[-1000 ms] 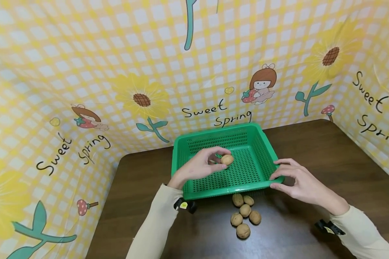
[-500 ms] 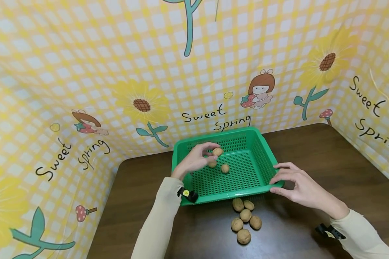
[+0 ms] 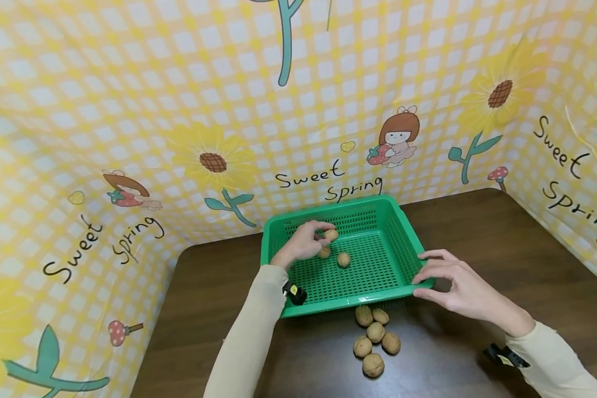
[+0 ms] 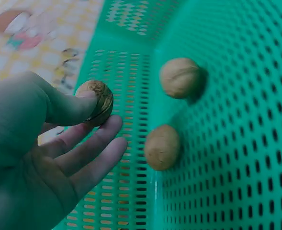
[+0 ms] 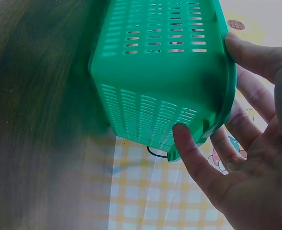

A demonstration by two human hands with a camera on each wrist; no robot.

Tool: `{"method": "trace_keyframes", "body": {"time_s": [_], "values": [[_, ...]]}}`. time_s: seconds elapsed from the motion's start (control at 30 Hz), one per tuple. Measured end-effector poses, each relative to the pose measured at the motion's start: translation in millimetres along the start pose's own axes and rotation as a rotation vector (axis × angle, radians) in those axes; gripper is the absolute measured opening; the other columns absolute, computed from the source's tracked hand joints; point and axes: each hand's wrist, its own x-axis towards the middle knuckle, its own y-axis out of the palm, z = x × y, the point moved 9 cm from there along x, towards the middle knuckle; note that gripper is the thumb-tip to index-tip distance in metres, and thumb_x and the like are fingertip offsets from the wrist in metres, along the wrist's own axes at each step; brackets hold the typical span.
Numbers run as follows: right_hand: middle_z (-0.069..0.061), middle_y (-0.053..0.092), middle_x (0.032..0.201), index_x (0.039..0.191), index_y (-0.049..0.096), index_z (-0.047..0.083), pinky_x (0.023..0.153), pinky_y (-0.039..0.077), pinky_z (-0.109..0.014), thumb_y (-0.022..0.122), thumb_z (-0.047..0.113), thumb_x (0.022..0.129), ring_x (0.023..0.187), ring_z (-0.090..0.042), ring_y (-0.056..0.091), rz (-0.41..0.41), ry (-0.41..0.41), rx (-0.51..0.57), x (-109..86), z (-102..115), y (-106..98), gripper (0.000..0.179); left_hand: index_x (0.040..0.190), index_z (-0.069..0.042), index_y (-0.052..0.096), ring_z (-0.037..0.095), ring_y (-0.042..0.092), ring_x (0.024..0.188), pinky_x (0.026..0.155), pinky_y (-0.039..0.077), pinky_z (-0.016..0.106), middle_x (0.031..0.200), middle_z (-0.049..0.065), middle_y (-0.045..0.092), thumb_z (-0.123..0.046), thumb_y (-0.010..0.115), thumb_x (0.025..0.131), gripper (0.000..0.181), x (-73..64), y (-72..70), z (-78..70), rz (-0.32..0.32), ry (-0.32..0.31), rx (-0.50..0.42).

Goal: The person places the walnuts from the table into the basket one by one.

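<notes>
My left hand (image 3: 304,241) is inside the green plastic basket (image 3: 350,301), towards its back left. Between thumb and fingertips it pinches a walnut (image 3: 331,235), held above the basket floor. Two more walnuts lie loose below: one walnut (image 3: 344,260) shows whole, and another walnut (image 3: 323,252) is partly covered by the hand. In the left wrist view, the held walnut (image 4: 101,98) is apart from both loose ones. My right hand (image 3: 460,284) grips the rim at the basket's front right corner, with fingers over the edge and thumb in front.
Several walnuts (image 3: 373,365) lie in a loose group on the dark wooden table (image 3: 209,309), just in front of the basket. Behind it hangs a yellow checked cloth (image 3: 258,138), close to the basket's back rim.
My left hand has moved back and left with its walnut. Two walnuts now show on the basket floor that were not visible one second ago. The right hand stays at the corner.
</notes>
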Motion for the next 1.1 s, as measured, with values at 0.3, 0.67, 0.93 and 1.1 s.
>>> {"method": "trace_keyframes", "body": {"time_s": [0.3,0.67,0.93,1.1], "values": [[0.027,0.074,0.099,0.094,0.078,0.042,0.094,0.054,-0.034,0.096,0.013,0.077,0.127,-0.012,0.056,-0.001,-0.005,0.000,0.4,0,-1,0.038,0.152,-0.011,0.061,0.030,0.066,0.119,0.066,0.042,0.029,0.161,0.015,0.051,-0.009,0.056,0.110,0.042,4.1,20.4,0.8,0.081,-0.013,0.083],[0.026,0.074,0.100,0.094,0.078,0.042,0.095,0.053,-0.034,0.095,0.013,0.078,0.127,-0.012,0.056,0.002,0.006,0.007,-1.9,0,0,0.038,0.152,-0.015,0.061,0.035,0.063,0.125,0.084,0.049,0.039,0.157,0.011,0.056,-0.018,0.056,0.112,0.040,7.1,31.8,9.8,0.098,-0.069,0.176],[0.026,0.074,0.100,0.095,0.078,0.041,0.094,0.054,-0.037,0.095,0.013,0.078,0.127,-0.012,0.056,0.000,0.008,0.013,-0.7,0,1,0.037,0.147,-0.017,0.066,0.030,0.059,0.139,0.109,0.055,0.047,0.151,0.006,0.064,-0.020,0.064,0.109,0.038,7.2,29.6,13.8,0.081,-0.064,0.248],[0.026,0.074,0.099,0.094,0.078,0.041,0.094,0.053,-0.038,0.095,0.012,0.077,0.127,-0.012,0.056,0.000,0.002,0.010,-0.5,-1,1,0.038,0.148,-0.015,0.065,0.029,0.062,0.135,0.104,0.057,0.045,0.150,0.008,0.064,-0.021,0.065,0.108,0.040,8.6,29.4,13.6,0.084,-0.071,0.229]]}}
